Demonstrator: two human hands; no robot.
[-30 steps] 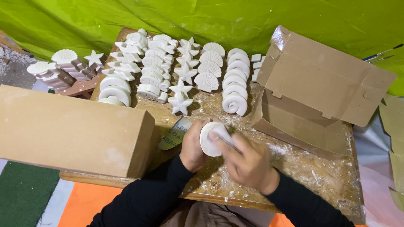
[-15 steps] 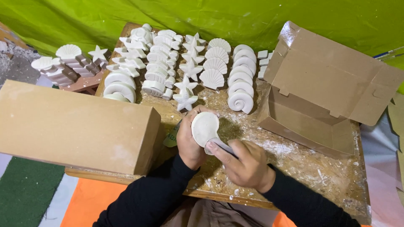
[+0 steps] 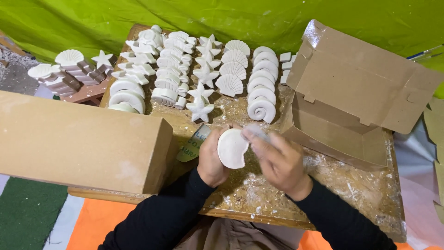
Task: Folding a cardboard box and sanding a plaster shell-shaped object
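My left hand (image 3: 210, 157) holds a round white plaster piece (image 3: 232, 148) upright above the wooden table (image 3: 351, 194). My right hand (image 3: 277, 157) presses a small pale tool or pad, blurred, against the piece's upper right edge. Both arms wear black sleeves. Plaster dust and chips lie on the table under my hands.
Rows of white plaster shells (image 3: 230, 84), stars (image 3: 200, 110) and spiral shapes (image 3: 261, 109) fill the table's far half. An open cardboard box (image 3: 360, 97) stands at the right, a long closed cardboard box (image 3: 78, 139) at the left. More casts (image 3: 69, 65) sit far left. Green cloth hangs behind.
My right hand moved from the piece's lower edge up to its top right edge. The piece stayed in my left hand and turned slightly.
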